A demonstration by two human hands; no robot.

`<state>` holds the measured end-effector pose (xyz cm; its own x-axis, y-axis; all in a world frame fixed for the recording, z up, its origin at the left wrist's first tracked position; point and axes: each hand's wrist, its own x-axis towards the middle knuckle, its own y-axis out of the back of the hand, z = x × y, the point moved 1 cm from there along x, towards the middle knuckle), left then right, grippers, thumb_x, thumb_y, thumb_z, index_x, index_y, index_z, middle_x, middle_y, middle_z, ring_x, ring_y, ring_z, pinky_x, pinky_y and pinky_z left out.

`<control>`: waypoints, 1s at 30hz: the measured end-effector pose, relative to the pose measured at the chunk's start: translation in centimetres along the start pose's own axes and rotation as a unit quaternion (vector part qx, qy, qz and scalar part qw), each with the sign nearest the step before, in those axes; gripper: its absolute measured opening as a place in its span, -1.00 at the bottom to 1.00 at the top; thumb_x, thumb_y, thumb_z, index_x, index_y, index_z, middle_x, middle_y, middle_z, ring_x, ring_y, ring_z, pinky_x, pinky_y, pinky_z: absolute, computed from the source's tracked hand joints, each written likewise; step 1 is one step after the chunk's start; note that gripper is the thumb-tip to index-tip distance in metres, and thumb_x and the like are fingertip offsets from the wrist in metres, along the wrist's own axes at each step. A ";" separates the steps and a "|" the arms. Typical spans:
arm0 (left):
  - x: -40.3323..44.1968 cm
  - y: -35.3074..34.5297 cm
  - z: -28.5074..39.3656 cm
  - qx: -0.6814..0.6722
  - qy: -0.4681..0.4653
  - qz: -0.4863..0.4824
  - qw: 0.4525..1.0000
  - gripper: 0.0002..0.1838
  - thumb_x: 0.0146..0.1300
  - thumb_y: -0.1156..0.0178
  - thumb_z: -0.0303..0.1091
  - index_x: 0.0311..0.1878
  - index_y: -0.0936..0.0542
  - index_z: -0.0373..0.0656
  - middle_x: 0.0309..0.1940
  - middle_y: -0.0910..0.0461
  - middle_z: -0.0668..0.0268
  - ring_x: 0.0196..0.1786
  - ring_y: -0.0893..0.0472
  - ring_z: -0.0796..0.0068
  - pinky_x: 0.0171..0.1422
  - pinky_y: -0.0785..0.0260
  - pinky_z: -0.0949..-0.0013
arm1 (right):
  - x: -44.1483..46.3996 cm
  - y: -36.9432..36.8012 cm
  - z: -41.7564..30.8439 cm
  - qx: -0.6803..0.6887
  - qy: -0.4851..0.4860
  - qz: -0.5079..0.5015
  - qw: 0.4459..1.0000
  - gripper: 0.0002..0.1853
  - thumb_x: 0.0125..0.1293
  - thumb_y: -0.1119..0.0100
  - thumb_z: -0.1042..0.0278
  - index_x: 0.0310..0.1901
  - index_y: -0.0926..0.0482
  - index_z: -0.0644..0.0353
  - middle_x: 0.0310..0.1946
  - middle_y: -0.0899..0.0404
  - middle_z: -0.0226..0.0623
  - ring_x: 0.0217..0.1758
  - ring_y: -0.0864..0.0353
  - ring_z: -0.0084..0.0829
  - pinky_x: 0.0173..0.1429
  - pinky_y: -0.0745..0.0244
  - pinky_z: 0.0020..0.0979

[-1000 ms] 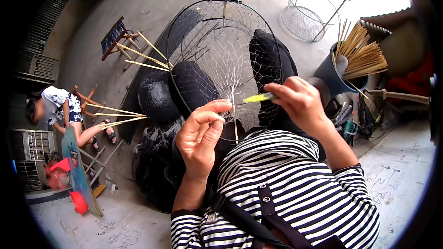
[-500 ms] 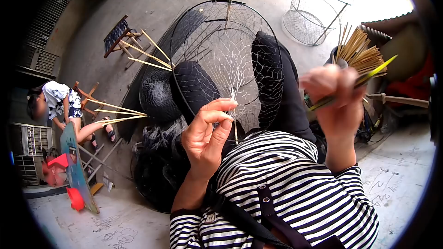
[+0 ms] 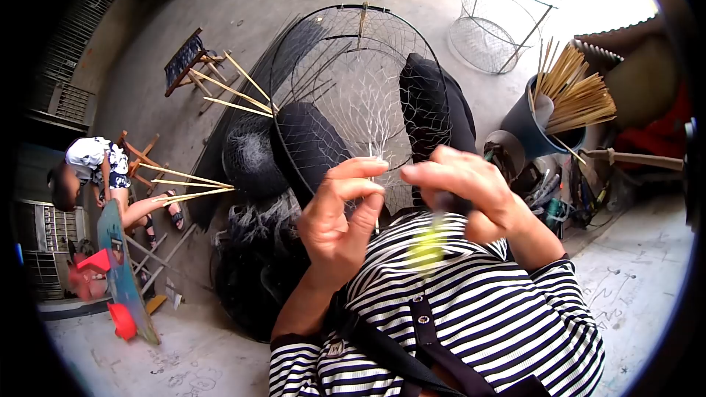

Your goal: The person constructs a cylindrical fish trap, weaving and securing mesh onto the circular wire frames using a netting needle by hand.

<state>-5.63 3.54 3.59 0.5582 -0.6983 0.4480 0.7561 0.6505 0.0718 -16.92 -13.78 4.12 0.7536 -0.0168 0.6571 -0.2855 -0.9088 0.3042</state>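
My left hand [image 3: 334, 224] pinches the gathered white mesh of a net [image 3: 371, 106] between thumb and fingers. The net is strung on round black hoops [image 3: 397, 12] and lies over my legs. Close beside it, to the right, my right hand [image 3: 478, 195] is curled around a yellow-green netting needle [image 3: 428, 246]. Motion blurs the needle, which points down in front of my striped shirt. Whether a thread runs between the two hands is too fine to tell.
A bucket [image 3: 528, 121] of thin bamboo sticks [image 3: 577, 99] stands at the right, with a wire-framed net [image 3: 489, 40] beyond. Dark netting [image 3: 250, 151] lies left of my legs. Another person [image 3: 103, 165] sits at far left near a folding stool [image 3: 187, 62] and a leaning board [image 3: 125, 272].
My right hand has swung from the right, near the bucket, in to my left hand, carrying the netting needle. The left hand keeps its pinch, shifted slightly right.
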 end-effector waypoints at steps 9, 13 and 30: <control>4.1 -3.6 0.3 0.337 -0.248 -0.141 0.897 -0.35 0.10 -0.30 -0.47 0.33 -0.42 -0.10 0.26 -0.39 0.07 0.36 -0.34 0.11 0.39 -0.16 0.05 | 0.4 6.6 -7.1 -0.004 0.020 0.224 0.974 -0.87 0.24 -0.17 0.34 -0.37 -0.54 0.21 -0.29 -0.44 -0.26 -0.22 -0.43 -0.33 -0.13 -0.27 -0.30; 4.8 -2.1 0.1 0.248 -0.236 -0.218 0.914 -0.64 0.03 -0.32 -0.56 -0.04 -0.63 -0.29 -0.48 -0.53 0.37 -0.54 -0.43 0.44 -0.36 -0.37 0.33 | -6.0 15.2 -8.8 -0.056 0.042 0.189 0.979 -0.87 0.28 -0.11 0.37 -0.30 -0.51 0.26 -0.45 -0.50 -0.29 -0.43 -0.51 -0.41 -0.21 -0.42 -0.41; 8.6 0.0 0.6 -0.212 -0.156 -0.213 0.941 -0.88 0.10 -0.22 -0.54 -0.30 -0.68 -0.33 -0.55 -0.46 0.41 -0.67 -0.30 0.66 -0.53 -0.05 0.48 | 4.2 8.0 -2.0 0.581 0.150 -0.035 0.799 -0.69 0.36 0.02 0.44 -0.59 -0.40 0.20 -0.64 -0.25 -0.43 -0.63 -0.31 -0.51 -0.59 -0.11 -0.47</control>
<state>-1.03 -2.26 7.92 0.0955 -0.7044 0.7033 0.9939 0.1064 -0.0284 -17.21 -20.24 10.70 0.5172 -0.0068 0.8558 0.6259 -0.6790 -0.3837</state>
